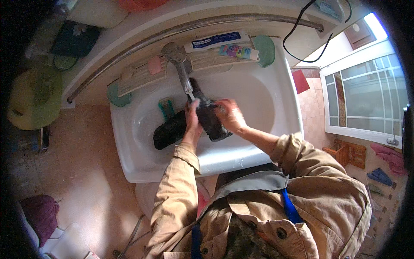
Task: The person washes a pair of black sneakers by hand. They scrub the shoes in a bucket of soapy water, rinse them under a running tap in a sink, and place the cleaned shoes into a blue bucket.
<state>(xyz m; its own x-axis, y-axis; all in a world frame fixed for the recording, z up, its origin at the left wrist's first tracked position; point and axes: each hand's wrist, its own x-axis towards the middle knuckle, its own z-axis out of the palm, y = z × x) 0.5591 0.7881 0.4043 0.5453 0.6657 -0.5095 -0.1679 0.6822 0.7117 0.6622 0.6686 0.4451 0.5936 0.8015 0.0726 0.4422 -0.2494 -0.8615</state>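
A dark, wet, boot-like item is held over the white washbasin, under the metal tap. White foam or water shows on its upper side. My left hand grips it on the left, close below the spout, with a thin stream running by the thumb. Blurred by motion, my right hand has its fingers curled against the item's right side; whether they hold anything is hidden. Left of my left hand, a second dark piece lies in the basin. A teal scrubbing brush rests behind it.
Two tubes, one blue and white and one colourful, lie on the basin's back ledge. Also there are pink soap and green dishes. A metal rail crosses behind; a black cable hangs at right.
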